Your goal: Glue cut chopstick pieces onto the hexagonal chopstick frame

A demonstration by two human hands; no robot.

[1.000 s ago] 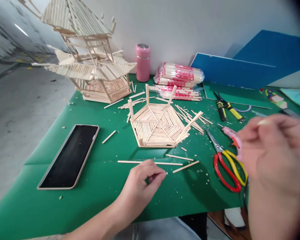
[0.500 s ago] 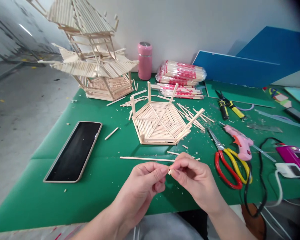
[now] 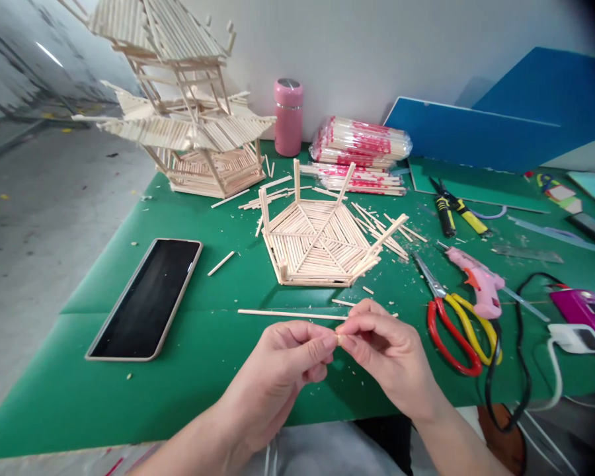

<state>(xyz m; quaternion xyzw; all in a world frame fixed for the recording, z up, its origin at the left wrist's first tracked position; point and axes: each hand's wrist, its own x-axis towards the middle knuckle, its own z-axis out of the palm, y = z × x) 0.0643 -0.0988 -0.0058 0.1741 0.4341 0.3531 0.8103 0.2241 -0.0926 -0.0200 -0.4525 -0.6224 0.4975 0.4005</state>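
Note:
My left hand (image 3: pixel 290 360) and my right hand (image 3: pixel 384 347) meet fingertip to fingertip above the front of the table. Both are closed in a pinch on a short piece of wooden stick (image 3: pixel 338 339), which the fingers mostly cover. Just beyond them lies a long thin wooden stick (image 3: pixel 287 314), its right part behind my right hand. Past that rests a six-sided base of wooden sticks (image 3: pixel 317 241), with several short posts rising from its corners; the right-hand ones lean outward.
A pagoda-like stick model (image 3: pixel 193 132) stands at back left, near a pink flask (image 3: pixel 288 119) and bagged sticks (image 3: pixel 359 145). A phone (image 3: pixel 146 301) lies left. Scissors (image 3: pixel 456 324), a pink glue gun (image 3: pixel 476 281), pliers (image 3: pixel 456 208) and a purple device (image 3: pixel 582 314) with cables occupy the right.
The fingertips have shifted slightly on the short stick piece, so less of it shows between them. Otherwise the view has only moved a little.

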